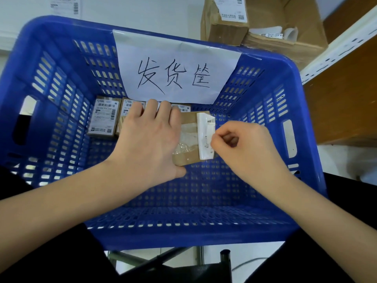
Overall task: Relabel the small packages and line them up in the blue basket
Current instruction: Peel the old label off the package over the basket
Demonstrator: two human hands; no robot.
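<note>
Now we steady the package [190, 137] with our left hand [149, 137], fingers curled over it above the basket [61, 48] floor, so our right hand [242, 144] can pinch and peel its label [206, 135]; labelled packages [104, 117] line the far wall.
</note>
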